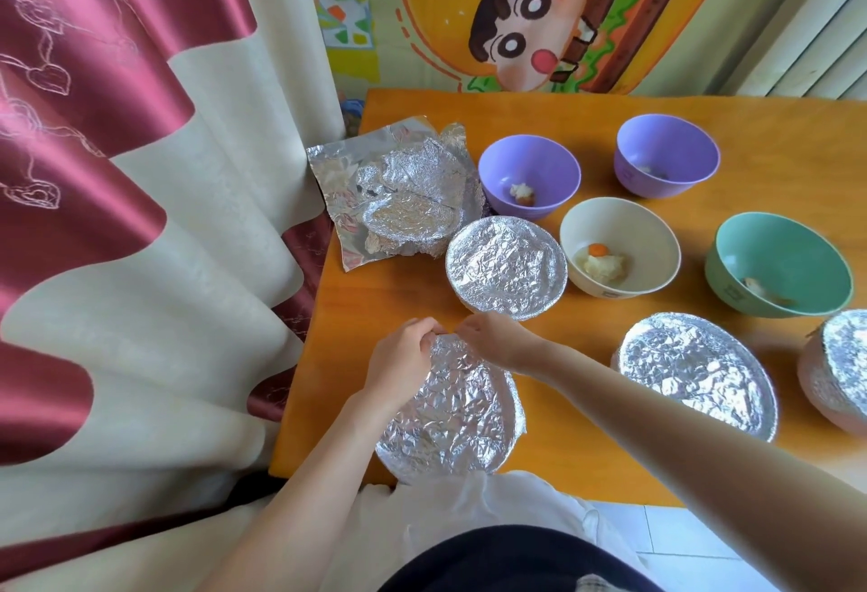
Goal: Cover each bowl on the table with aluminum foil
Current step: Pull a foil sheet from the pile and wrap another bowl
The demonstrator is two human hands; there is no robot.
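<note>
Head view shows both your hands at the far rim of the near bowl, which sits at the near left edge of the surface, right in front of your body. A crinkly sheet of foil lies over its whole top. Your left hand has its fingers curled and pinches the foil at the rim. Your right hand pinches it just beside, so the two hands almost touch. I think you hold it there to fold the edge down so the foil stays on tight. The bowl is close to you, so both arms reach it easily.

Three more bowls look done: the middle covered bowl just past your hands, one beyond your right arm, and one cut off at the right edge. Four are open and need foil: two purple bowls, a cream bowl and a green bowl, each with a bit of food inside.

The spare foil pile sits at the far left corner, beside the curtain. I cannot tell if a bowl hides under it. To get a new sheet you will likely reach past the middle covered bowl, so take care not to bump it.
</note>
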